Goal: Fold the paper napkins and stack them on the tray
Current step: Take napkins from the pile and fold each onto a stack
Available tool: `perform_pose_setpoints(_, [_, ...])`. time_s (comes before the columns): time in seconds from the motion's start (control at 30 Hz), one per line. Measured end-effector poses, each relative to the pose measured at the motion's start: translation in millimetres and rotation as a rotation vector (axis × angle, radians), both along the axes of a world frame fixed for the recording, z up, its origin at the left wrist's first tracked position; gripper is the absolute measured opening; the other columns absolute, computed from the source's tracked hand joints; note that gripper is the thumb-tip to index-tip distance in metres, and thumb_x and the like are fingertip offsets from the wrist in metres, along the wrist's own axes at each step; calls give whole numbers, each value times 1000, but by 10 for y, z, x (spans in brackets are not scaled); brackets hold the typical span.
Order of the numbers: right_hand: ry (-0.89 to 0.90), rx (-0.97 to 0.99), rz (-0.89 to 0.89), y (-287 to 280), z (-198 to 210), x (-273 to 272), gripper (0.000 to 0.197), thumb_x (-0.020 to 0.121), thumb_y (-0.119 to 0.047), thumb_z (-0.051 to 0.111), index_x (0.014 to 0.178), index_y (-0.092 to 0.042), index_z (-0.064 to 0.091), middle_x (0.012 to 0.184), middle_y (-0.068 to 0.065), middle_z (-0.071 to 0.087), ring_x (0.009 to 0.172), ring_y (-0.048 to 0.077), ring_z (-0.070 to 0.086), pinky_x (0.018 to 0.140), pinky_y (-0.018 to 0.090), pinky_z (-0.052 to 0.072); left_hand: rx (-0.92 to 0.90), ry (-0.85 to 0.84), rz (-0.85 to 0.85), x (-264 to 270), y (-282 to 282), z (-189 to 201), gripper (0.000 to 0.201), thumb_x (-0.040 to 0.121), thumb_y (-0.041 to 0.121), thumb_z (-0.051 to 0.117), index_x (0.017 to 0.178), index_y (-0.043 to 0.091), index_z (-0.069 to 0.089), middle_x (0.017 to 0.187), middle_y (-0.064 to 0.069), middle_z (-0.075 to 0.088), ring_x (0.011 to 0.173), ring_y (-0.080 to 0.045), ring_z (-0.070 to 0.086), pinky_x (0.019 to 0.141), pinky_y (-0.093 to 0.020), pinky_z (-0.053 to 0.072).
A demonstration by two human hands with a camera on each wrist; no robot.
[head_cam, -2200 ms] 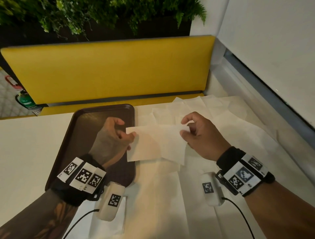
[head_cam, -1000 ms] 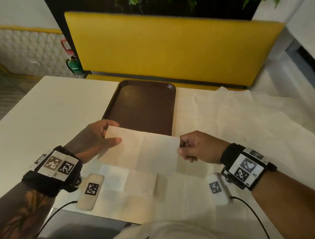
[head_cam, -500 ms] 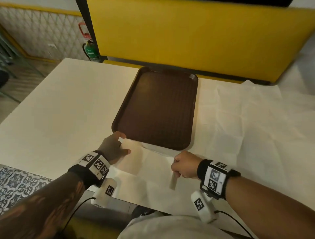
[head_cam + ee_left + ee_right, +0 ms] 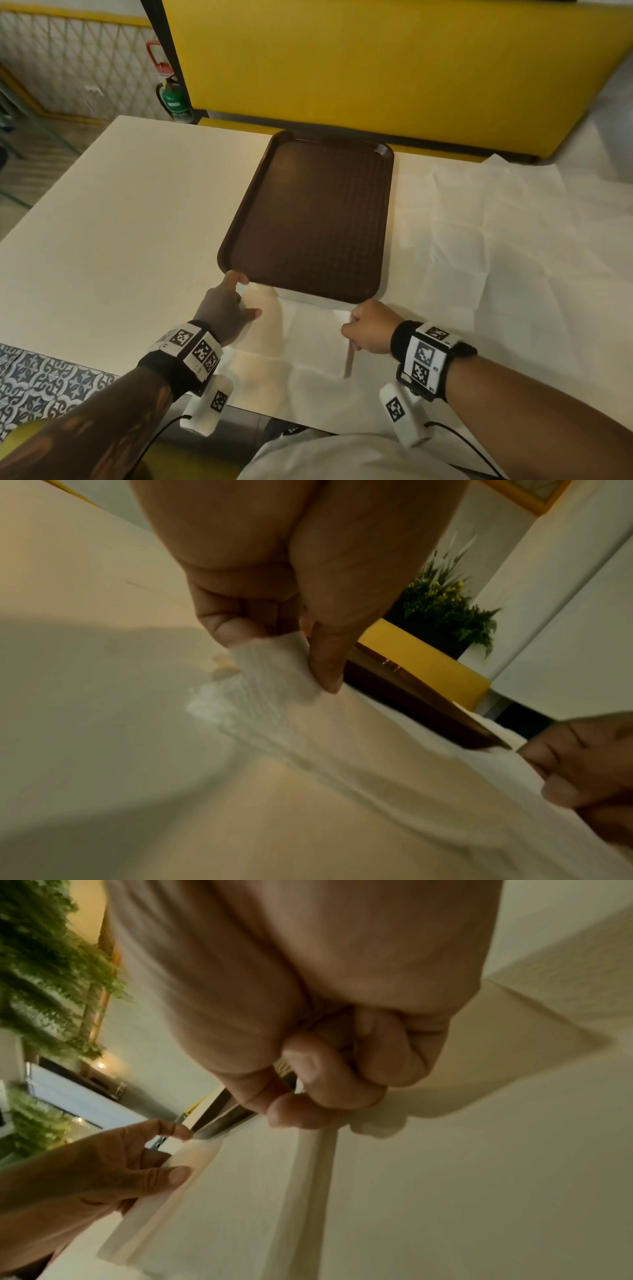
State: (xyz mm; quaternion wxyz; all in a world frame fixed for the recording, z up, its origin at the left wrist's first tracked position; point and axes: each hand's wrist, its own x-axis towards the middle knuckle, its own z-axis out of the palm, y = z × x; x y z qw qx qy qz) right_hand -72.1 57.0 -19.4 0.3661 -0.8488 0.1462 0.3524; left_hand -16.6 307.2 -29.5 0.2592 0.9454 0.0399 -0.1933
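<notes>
A white paper napkin (image 4: 301, 332) is stretched flat just above the table's front edge, right before the near rim of the brown tray (image 4: 308, 219). My left hand (image 4: 229, 308) pinches its left corner between thumb and finger, as the left wrist view shows at the napkin corner (image 4: 274, 658). My right hand (image 4: 368, 329) pinches the right edge of the napkin (image 4: 308, 1150) with curled fingers. Nothing lies in the tray.
Several unfolded white napkins (image 4: 496, 240) are spread over the table right of the tray. A yellow bench backrest (image 4: 376, 68) runs behind the table. The bare table top (image 4: 120, 222) lies left of the tray; a green fire extinguisher (image 4: 174, 99) stands on the floor.
Both hands have brought the napkin down and toward me, from above the tray to the table's front edge. The head view has tilted down and to the left.
</notes>
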Motion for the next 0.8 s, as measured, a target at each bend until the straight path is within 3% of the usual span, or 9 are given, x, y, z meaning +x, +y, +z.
perform_pose_setpoints(0.07, [-16,-40,37,9,-31,15,24,84,-21,55,77,-1,66,78,12,72,73,25,65,73,35,54,44,-8,-17,-9,-17,-13,56,76,25,76,116,23,37,74,-1,60,68,-17,60,68,-28,49])
perform_pose_setpoints(0.1, [-31,-68,51,15,-46,17,22,83,-22,55,69,-5,60,70,11,67,68,26,63,64,34,52,68,-16,-24,-16,-21,-15,57,76,25,76,116,22,37,75,-1,61,68,-17,60,68,-29,50])
perform_pose_setpoints(0.13, [-47,-98,61,25,-55,13,24,83,-22,56,63,-8,52,62,8,58,60,24,57,56,31,46,90,-31,-29,-27,-26,-6,58,75,27,77,116,22,37,78,0,62,70,-17,61,69,-29,52])
perform_pose_setpoints(0.2, [-96,-151,89,49,-66,3,27,81,-23,58,60,-12,46,58,2,48,55,20,50,52,28,40,141,-98,-52,-52,-17,16,59,72,32,79,115,22,40,93,2,61,81,-18,61,78,-32,54])
perform_pose_setpoints(0.37, [-335,-184,232,120,41,-35,20,82,-32,65,83,-17,52,72,-5,51,71,20,56,72,37,54,223,-265,-250,-100,41,40,33,76,32,75,103,23,56,109,3,58,91,-8,47,86,-28,48])
perform_pose_setpoints(0.5, [-387,-232,397,152,64,-62,39,85,-36,65,117,-20,51,104,2,66,94,26,64,82,39,55,274,-242,-400,-107,44,22,23,82,31,69,105,26,65,113,7,60,99,-10,51,90,-25,44])
perform_pose_setpoints(0.57, [-406,-279,446,148,56,-89,45,86,-33,64,126,-20,48,110,5,66,98,28,64,84,40,54,309,-228,-425,-107,35,19,24,84,33,66,108,27,66,115,9,60,104,-10,52,92,-26,43])
perform_pose_setpoints(0.7, [-510,-348,525,135,58,-145,46,88,-28,62,130,-20,44,109,6,59,92,30,63,80,41,54,379,-210,-475,-98,29,3,26,88,35,61,113,29,64,119,11,57,107,-9,50,94,-25,41])
perform_pose_setpoints(0.8, [-432,-389,548,100,76,-142,38,88,-35,60,120,-16,51,105,8,60,92,29,63,79,40,54,406,-195,-510,-89,9,21,27,89,35,59,115,31,62,121,12,57,108,-9,50,94,-25,41])
